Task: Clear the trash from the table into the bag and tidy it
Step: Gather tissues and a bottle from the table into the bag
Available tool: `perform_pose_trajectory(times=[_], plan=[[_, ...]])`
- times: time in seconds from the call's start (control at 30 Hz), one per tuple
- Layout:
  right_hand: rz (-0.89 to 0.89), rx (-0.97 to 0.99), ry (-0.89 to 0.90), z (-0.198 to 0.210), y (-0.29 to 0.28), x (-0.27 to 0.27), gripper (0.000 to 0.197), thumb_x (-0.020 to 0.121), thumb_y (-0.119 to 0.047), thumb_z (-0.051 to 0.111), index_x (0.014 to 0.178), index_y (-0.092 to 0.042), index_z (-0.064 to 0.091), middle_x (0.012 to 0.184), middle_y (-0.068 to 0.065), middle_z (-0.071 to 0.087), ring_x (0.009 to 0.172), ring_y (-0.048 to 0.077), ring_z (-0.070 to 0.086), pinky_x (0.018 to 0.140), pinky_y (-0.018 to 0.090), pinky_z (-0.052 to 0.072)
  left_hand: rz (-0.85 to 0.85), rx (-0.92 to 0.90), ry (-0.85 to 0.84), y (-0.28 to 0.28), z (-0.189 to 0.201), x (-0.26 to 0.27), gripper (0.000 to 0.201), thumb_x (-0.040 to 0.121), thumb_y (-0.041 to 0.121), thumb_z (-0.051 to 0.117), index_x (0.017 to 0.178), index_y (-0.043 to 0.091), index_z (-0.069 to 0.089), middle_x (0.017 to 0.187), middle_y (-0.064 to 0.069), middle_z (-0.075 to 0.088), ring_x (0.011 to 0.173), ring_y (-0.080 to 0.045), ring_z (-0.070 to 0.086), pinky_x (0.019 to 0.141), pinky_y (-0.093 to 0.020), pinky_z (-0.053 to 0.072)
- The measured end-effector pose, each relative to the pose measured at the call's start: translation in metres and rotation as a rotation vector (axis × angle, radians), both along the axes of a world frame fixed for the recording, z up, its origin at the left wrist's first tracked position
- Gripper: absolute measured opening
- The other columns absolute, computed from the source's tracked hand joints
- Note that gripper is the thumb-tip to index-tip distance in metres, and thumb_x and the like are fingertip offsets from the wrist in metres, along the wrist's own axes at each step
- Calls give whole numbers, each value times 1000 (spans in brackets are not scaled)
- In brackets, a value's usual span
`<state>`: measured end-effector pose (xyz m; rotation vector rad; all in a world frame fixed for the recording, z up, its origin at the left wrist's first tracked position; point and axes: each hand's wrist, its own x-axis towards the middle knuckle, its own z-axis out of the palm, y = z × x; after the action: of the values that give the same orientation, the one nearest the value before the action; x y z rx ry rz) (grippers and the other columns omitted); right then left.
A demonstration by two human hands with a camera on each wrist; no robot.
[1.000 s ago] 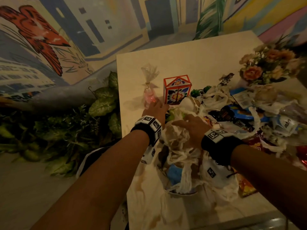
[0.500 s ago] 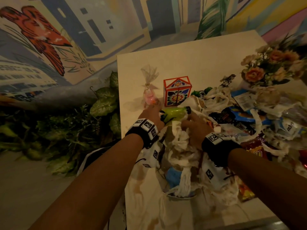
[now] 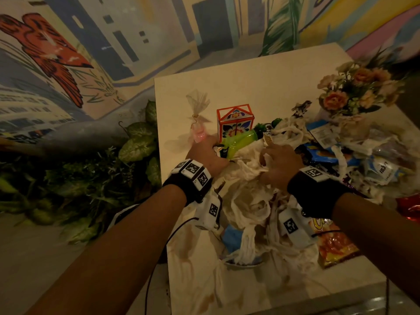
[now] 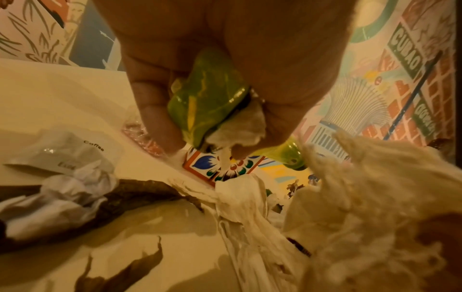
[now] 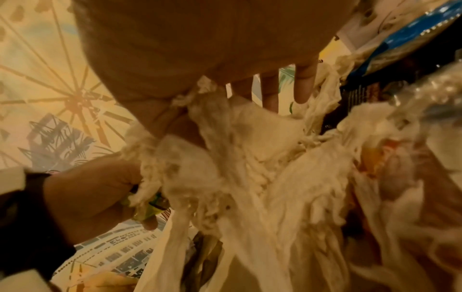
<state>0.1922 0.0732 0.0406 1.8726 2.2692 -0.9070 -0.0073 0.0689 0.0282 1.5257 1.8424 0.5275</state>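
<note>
A heap of crumpled, stained tissue paper [image 3: 247, 196] and wrappers covers the near right of the pale table [image 3: 250, 80]. My left hand [image 3: 204, 153] grips a crushed green plastic bottle [image 3: 241, 142] at the heap's left edge. In the left wrist view the fingers [image 4: 155, 110] curl round the bottle [image 4: 210, 104] together with a scrap of tissue. My right hand [image 3: 277, 162] sits on top of the heap. In the right wrist view it [image 5: 195, 102] pinches strands of tissue [image 5: 250, 158] with the thumb, the other fingers straight. No bag shows.
An orange flowered box [image 3: 235, 123] and a pink candy pouch [image 3: 198, 130] stand just behind my left hand. A flower arrangement [image 3: 354, 92] is at the far right. Blue wrappers [image 3: 327, 153] and an orange snack bag [image 3: 336, 244] lie right. Leafy plants [image 3: 91, 173] lie off the left edge.
My left hand has pulled the green bottle up out of the heap, where it was hidden one second ago. My right hand has shifted slightly forward and right, still in the tissue.
</note>
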Motion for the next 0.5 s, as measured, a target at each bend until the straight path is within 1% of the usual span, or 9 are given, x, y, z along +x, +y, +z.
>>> perform_pose_trajectory(times=[0.07,0.1,0.13,0.2,0.27,0.33,0.37,0.43,0.5], plan=[[-11,19,-3,6,2,1,36,65,-35,73,90,-16,55,109,7,55,106,31,47,88,43,44,-5,-10,-11,-3,3,1,55,67,28,74,120,28,59,105,4,67,90,-14,62,83,-26,51],[-19,26,11,8,3,2,37,67,-30,73,94,-12,57,107,10,57,102,32,50,86,43,46,-7,-8,-9,-4,5,1,55,67,27,73,120,28,58,106,4,67,90,-15,63,83,-26,52],[-24,24,26,10,5,3,36,68,-26,74,95,-8,58,104,12,57,98,32,53,83,42,48,-7,-4,-8,-6,6,2,55,67,27,73,120,28,58,104,4,68,88,-14,64,80,-25,52],[-27,14,29,15,6,4,36,68,-24,75,95,-7,58,103,12,57,97,33,54,80,40,47,-10,3,-16,-9,10,3,52,68,25,73,118,28,58,97,6,67,74,-9,61,67,-18,49],[-19,18,23,18,7,5,43,72,-27,74,109,-12,59,116,11,57,107,33,53,87,38,45,-17,13,-26,-11,13,4,50,69,22,74,116,28,59,90,9,64,65,-3,57,55,-12,44],[-28,15,27,21,7,7,53,77,-30,71,125,-15,53,130,11,53,117,32,50,93,35,42,-23,20,-35,-12,17,4,43,69,21,74,109,27,59,81,12,61,60,1,54,44,-5,39],[-42,3,43,25,6,7,57,78,-33,70,129,-17,50,133,11,52,120,32,49,94,34,41,-23,22,-40,-12,19,4,38,70,20,74,104,27,58,77,13,59,59,3,53,41,-4,37],[-71,-8,72,30,5,8,67,78,-42,69,135,-20,43,137,9,49,122,31,48,94,34,40,-10,42,-48,-12,24,3,32,69,21,74,94,27,55,74,12,57,61,0,53,45,-8,39],[-80,10,25,33,7,9,73,78,-45,68,140,-21,36,141,9,45,125,31,46,96,35,40,13,70,-56,-12,27,1,30,68,22,75,89,27,54,72,12,57,62,-3,54,50,-13,38]])
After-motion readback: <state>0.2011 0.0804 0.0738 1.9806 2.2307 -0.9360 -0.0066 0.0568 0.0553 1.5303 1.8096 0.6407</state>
